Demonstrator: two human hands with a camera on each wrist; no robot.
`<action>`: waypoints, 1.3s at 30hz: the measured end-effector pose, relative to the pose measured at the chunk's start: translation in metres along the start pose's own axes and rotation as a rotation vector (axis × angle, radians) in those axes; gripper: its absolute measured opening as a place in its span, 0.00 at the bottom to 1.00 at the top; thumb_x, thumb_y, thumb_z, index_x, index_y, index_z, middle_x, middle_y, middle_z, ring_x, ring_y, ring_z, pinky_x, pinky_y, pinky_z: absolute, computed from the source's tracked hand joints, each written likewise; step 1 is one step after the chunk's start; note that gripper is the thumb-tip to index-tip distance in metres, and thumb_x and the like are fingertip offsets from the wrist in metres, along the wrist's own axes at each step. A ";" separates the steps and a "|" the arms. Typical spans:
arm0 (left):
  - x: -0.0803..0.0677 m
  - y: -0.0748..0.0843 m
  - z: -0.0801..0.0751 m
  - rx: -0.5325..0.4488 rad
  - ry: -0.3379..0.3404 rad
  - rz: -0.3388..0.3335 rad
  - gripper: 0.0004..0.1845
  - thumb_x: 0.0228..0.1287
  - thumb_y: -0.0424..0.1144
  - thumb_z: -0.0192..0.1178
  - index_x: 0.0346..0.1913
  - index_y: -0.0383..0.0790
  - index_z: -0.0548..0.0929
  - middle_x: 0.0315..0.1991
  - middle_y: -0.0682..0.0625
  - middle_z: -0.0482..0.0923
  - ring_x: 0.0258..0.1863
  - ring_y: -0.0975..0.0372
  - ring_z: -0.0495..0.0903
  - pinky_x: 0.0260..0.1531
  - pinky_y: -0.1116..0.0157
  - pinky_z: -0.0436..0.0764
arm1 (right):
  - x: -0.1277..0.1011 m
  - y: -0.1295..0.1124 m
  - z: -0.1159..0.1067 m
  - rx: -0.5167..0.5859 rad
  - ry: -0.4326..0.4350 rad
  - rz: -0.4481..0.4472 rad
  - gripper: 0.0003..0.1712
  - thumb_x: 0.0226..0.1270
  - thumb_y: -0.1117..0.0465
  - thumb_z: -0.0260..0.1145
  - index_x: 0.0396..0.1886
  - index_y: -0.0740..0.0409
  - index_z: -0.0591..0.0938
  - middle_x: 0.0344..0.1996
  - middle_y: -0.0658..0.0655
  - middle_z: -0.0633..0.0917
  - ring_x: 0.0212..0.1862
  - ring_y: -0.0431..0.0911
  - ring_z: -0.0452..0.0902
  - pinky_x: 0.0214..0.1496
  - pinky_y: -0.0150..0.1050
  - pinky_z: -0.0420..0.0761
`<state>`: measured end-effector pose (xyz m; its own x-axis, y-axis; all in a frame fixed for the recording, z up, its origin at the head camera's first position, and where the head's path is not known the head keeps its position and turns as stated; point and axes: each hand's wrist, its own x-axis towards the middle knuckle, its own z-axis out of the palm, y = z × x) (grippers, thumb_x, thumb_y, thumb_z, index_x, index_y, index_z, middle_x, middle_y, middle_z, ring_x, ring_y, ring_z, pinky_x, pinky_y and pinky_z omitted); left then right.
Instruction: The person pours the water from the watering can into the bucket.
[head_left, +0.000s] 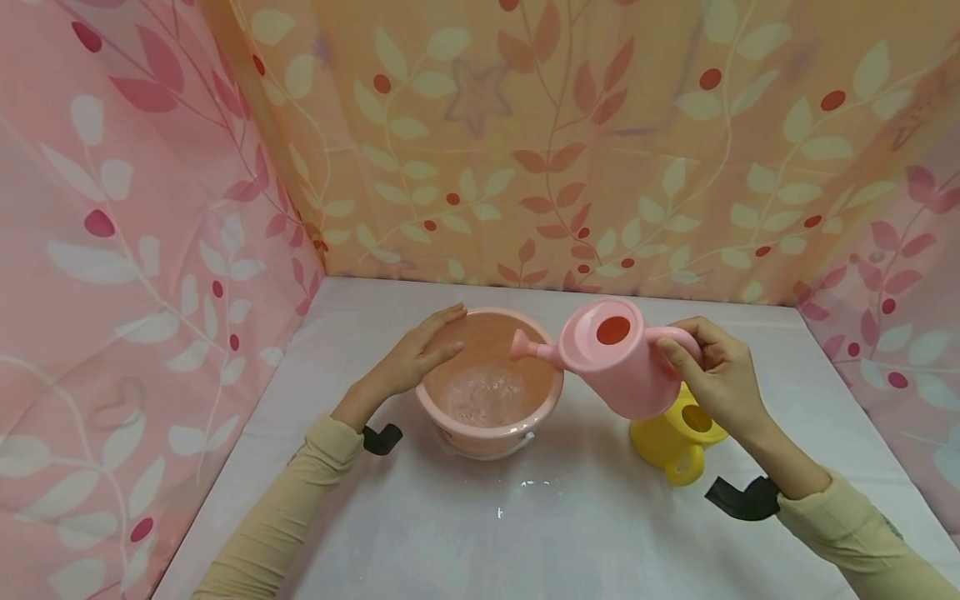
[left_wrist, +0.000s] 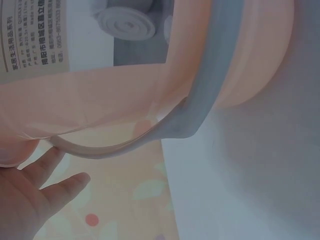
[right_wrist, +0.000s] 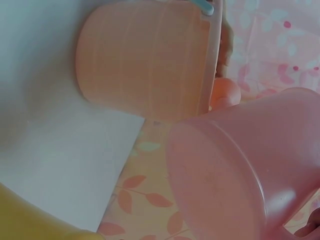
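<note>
My right hand [head_left: 720,367] grips the handle of a pink watering can [head_left: 626,375]. The can tilts left, and its spout head hangs over the right rim of a peach-coloured bucket [head_left: 551,400]. Bubbly water [head_left: 487,396] lies in the bottom of the bucket. At the bucket's left rim rests my left hand [head_left: 416,350], its fingers fairly straight. In the left wrist view, the fingertips show beside the bucket's pale handle [left_wrist: 120,150]. Below the pink can in the right wrist view, the upright bucket's outer side [right_wrist: 145,60] is visible.
A yellow watering can [head_left: 656,442] stands just behind and below my right hand, partly hidden by the pink can. Drops of water [head_left: 540,483] dot the white table [head_left: 450,550] in front of the bucket. Floral cloth walls [head_left: 487,167] enclose the table.
</note>
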<state>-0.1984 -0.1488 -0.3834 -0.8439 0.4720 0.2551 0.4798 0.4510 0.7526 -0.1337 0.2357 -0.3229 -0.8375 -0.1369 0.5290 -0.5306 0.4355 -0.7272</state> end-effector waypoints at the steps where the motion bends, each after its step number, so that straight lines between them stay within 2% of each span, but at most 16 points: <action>1: 0.001 -0.004 0.001 0.003 0.000 -0.001 0.29 0.66 0.37 0.54 0.68 0.37 0.61 0.71 0.42 0.55 0.71 0.49 0.50 0.68 0.47 0.51 | 0.000 0.000 0.000 -0.001 0.000 0.000 0.10 0.59 0.76 0.61 0.41 0.69 0.78 0.34 0.42 0.82 0.30 0.37 0.75 0.35 0.22 0.79; 5: 0.002 -0.014 0.003 0.015 0.008 0.011 0.29 0.66 0.39 0.55 0.69 0.43 0.61 0.71 0.48 0.55 0.71 0.53 0.51 0.68 0.49 0.51 | 0.001 -0.001 0.000 -0.001 -0.001 -0.003 0.10 0.59 0.77 0.61 0.41 0.69 0.78 0.34 0.41 0.82 0.30 0.37 0.75 0.35 0.22 0.79; 15: 0.001 -0.016 0.003 0.037 0.010 0.034 0.29 0.67 0.47 0.53 0.69 0.51 0.61 0.71 0.55 0.55 0.71 0.59 0.51 0.68 0.50 0.54 | 0.001 -0.001 -0.001 -0.016 -0.015 -0.012 0.10 0.59 0.76 0.61 0.41 0.69 0.78 0.34 0.41 0.81 0.30 0.36 0.75 0.35 0.22 0.79; 20: 0.002 -0.017 0.003 0.043 0.012 0.037 0.29 0.67 0.47 0.53 0.69 0.51 0.61 0.71 0.55 0.55 0.71 0.60 0.51 0.68 0.51 0.54 | 0.001 -0.002 0.000 -0.008 -0.016 0.002 0.10 0.59 0.76 0.61 0.41 0.69 0.78 0.34 0.41 0.81 0.31 0.36 0.75 0.35 0.22 0.79; 27: 0.003 -0.017 0.003 0.020 0.013 0.033 0.29 0.66 0.41 0.55 0.69 0.44 0.61 0.71 0.50 0.55 0.71 0.53 0.51 0.68 0.48 0.52 | 0.002 -0.002 0.000 -0.009 -0.011 0.004 0.10 0.58 0.76 0.61 0.41 0.68 0.78 0.33 0.42 0.81 0.30 0.37 0.75 0.35 0.22 0.79; 30: 0.002 -0.012 0.003 0.014 0.007 0.022 0.29 0.67 0.39 0.54 0.69 0.40 0.61 0.71 0.46 0.56 0.71 0.53 0.51 0.68 0.48 0.51 | 0.002 -0.003 0.000 -0.011 -0.010 0.002 0.10 0.59 0.76 0.61 0.41 0.68 0.78 0.34 0.42 0.81 0.30 0.37 0.75 0.34 0.22 0.79; 33: 0.000 0.002 -0.001 0.001 0.000 0.007 0.29 0.67 0.37 0.54 0.69 0.37 0.61 0.70 0.43 0.56 0.71 0.51 0.51 0.68 0.48 0.51 | 0.002 -0.003 0.000 -0.009 -0.010 -0.004 0.10 0.58 0.76 0.61 0.41 0.68 0.78 0.33 0.42 0.81 0.30 0.37 0.75 0.35 0.22 0.79; 36: -0.003 0.018 -0.005 0.000 -0.008 -0.002 0.28 0.67 0.37 0.53 0.68 0.37 0.61 0.70 0.42 0.57 0.71 0.50 0.52 0.68 0.48 0.52 | 0.001 -0.003 0.000 -0.006 -0.009 -0.010 0.10 0.58 0.77 0.61 0.40 0.68 0.78 0.33 0.42 0.81 0.29 0.36 0.75 0.34 0.22 0.79; 39: -0.004 0.024 -0.006 0.003 -0.010 -0.003 0.28 0.67 0.37 0.53 0.68 0.38 0.61 0.69 0.41 0.58 0.70 0.49 0.52 0.68 0.48 0.52 | 0.000 -0.002 0.000 -0.007 -0.008 -0.011 0.10 0.58 0.77 0.62 0.40 0.68 0.78 0.33 0.42 0.81 0.29 0.37 0.75 0.34 0.22 0.79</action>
<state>-0.1851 -0.1446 -0.3624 -0.8428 0.4780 0.2474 0.4784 0.4548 0.7512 -0.1330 0.2349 -0.3212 -0.8327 -0.1485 0.5335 -0.5387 0.4400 -0.7184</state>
